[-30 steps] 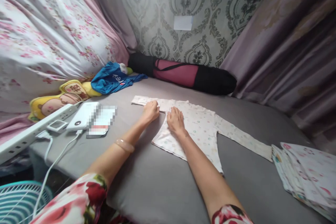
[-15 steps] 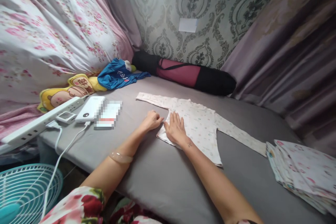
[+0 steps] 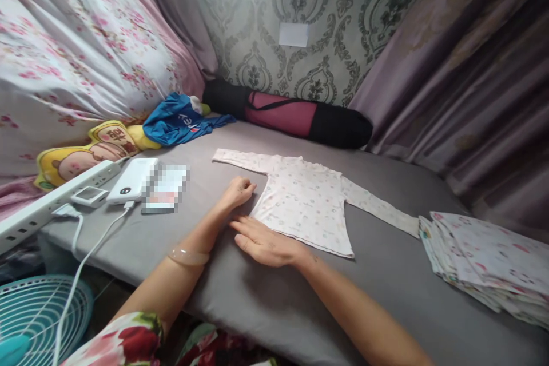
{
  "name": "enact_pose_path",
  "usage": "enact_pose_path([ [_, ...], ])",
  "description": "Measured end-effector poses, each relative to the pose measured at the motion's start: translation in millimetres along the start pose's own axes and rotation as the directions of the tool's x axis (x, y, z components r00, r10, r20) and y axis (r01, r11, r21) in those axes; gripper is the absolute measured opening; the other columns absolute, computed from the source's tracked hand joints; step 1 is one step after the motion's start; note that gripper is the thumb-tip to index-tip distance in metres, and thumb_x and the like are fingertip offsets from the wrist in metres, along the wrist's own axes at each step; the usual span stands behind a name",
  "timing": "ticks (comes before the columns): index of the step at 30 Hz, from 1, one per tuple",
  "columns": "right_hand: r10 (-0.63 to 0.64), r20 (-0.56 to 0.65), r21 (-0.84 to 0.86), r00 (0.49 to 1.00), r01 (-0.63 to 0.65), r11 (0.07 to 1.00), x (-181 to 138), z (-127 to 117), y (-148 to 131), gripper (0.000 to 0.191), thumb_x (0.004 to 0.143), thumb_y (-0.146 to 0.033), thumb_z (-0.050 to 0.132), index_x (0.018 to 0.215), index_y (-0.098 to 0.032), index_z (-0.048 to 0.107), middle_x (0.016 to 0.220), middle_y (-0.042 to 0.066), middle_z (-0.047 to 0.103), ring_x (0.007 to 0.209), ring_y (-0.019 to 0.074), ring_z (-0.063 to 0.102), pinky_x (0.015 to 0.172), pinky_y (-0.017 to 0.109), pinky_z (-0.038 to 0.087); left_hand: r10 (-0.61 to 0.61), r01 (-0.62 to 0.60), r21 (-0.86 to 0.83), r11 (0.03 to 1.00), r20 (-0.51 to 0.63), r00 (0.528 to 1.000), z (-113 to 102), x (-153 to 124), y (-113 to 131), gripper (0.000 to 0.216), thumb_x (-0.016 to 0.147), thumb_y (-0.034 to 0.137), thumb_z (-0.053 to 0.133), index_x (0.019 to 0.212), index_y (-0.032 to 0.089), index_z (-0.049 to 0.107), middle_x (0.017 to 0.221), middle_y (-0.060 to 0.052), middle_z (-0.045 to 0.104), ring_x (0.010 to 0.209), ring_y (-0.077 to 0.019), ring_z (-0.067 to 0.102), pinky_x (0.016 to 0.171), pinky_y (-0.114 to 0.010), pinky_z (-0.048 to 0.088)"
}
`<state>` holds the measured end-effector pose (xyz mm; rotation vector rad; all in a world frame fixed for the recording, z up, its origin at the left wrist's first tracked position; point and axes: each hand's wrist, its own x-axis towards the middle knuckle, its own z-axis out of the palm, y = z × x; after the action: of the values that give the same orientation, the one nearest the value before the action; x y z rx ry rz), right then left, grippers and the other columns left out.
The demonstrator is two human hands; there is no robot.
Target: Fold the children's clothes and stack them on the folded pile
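Note:
A small white long-sleeved baby shirt [image 3: 306,201] with a faint print lies flat on the grey mattress [image 3: 257,291], both sleeves spread out. My left hand [image 3: 238,191] rests with curled fingers at the shirt's near left edge, beside the armpit; I cannot see anything gripped in it. My right hand [image 3: 261,243] lies flat and open on the mattress just in front of the shirt's hem, fingers pointing left. A pale bangle [image 3: 187,256] sits on my left wrist.
A stack of folded printed cloths [image 3: 484,266] lies at the right. At the left are a power bank [image 3: 127,179], a white power strip [image 3: 51,200], a yellow plush toy [image 3: 86,151] and a blue garment [image 3: 180,120]. A black-and-pink roll bag [image 3: 291,115] lies along the wall. A teal fan [image 3: 34,314] stands below.
My right hand slid off the shirt's body toward me and now lies on the mattress in front of the hem. My left hand moved from the left sleeve to the shirt's side edge.

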<state>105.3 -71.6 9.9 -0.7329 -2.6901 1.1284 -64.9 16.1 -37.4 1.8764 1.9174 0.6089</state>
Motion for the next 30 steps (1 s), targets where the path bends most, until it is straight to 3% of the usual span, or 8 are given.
enact_pose_path([
  [2,0.001,-0.022,0.124,1.0,0.001,0.992,-9,-11,7,0.053,0.101,-0.041,0.021,0.144,-0.019,0.042,0.147,0.003,0.046,0.135,0.0154,0.041,0.113,0.03,0.03,0.066,-0.066,0.005,0.998,-0.074,0.995,4,-2,1,0.026,0.087,0.031,0.048,0.076,0.015,0.065,0.074,-0.006,0.064,0.078,-0.0189,0.058,0.074,-0.029,0.046],
  [5,0.167,-0.27,0.078,0.948,-0.152,0.985,-20,-32,39,0.049,0.098,-0.036,0.026,0.137,-0.022,0.052,0.139,0.002,0.054,0.13,0.017,0.048,0.108,0.033,0.036,0.303,-0.306,0.001,0.952,-0.137,0.943,14,-8,7,0.023,0.09,0.029,0.046,0.097,0.018,0.064,0.101,-0.009,0.066,0.099,-0.0208,0.058,0.09,-0.033,0.046],
  [8,0.355,-0.545,-0.131,0.759,-0.496,0.859,-34,-54,87,0.052,0.095,-0.032,0.031,0.14,-0.014,0.048,0.15,0.01,0.04,0.141,0.0193,0.03,0.116,0.035,0.023,0.544,-0.544,0.01,0.839,-0.007,0.839,25,-14,16,0.036,0.095,0.036,0.041,0.123,0.019,0.055,0.133,-0.012,0.056,0.125,-0.0219,0.049,0.108,-0.036,0.035],
  [10,0.455,-0.577,-0.218,0.678,-0.665,0.715,-46,-64,116,0.058,0.096,-0.037,0.029,0.147,-0.01,0.037,0.158,0.012,0.023,0.146,0.0216,0.014,0.119,0.039,0.012,0.575,-0.586,0.059,0.808,0.137,0.807,31,-18,20,0.046,0.097,0.042,0.036,0.135,0.018,0.047,0.147,-0.014,0.043,0.139,-0.0238,0.034,0.116,-0.04,0.022],
  [12,0.522,-0.556,-0.268,0.647,-0.734,0.624,-58,-67,134,0.061,0.098,-0.041,0.025,0.15,-0.01,0.029,0.16,0.012,0.014,0.147,0.023,0.007,0.119,0.042,0.006,0.53,-0.57,0.121,0.813,0.255,0.809,33,-21,23,0.056,0.098,0.047,0.031,0.144,0.016,0.038,0.155,-0.014,0.03,0.146,-0.0253,0.019,0.118,-0.044,0.012],
  [16,0.539,-0.498,-0.314,0.68,-0.72,0.618,-75,-57,140,0.063,0.099,-0.047,0.021,0.152,-0.014,0.024,0.16,0.012,0.012,0.147,0.0234,0.006,0.118,0.044,0.003,0.475,-0.553,0.185,0.812,0.341,0.811,31,-23,22,0.068,0.096,0.058,0.026,0.151,0.018,0.025,0.159,-0.014,0.017,0.148,-0.0256,0.009,0.118,-0.047,0.005],
  [24,0.462,-0.374,-0.365,0.805,-0.585,0.724,-114,-33,107,0.061,0.099,-0.047,0.023,0.153,-0.017,0.022,0.16,0.008,0.009,0.148,0.0192,0.003,0.119,0.041,0.002,0.495,-0.575,0.231,0.785,0.324,0.806,30,-23,13,0.079,0.088,0.07,0.035,0.151,0.023,0.026,0.158,-0.011,0.017,0.147,-0.0281,0.012,0.117,-0.047,0.008],
  [30,0.441,-0.351,-0.308,0.826,-0.547,0.779,-153,-21,86,0.054,0.101,-0.041,0.022,0.152,-0.021,0.027,0.16,0.004,0.013,0.147,0.0169,0.007,0.12,0.039,0.004,0.477,-0.58,0.237,0.779,0.375,0.795,21,-25,8,0.08,0.087,0.071,0.036,0.152,0.026,0.024,0.158,-0.006,0.016,0.147,-0.0268,0.014,0.118,-0.044,0.009],
])
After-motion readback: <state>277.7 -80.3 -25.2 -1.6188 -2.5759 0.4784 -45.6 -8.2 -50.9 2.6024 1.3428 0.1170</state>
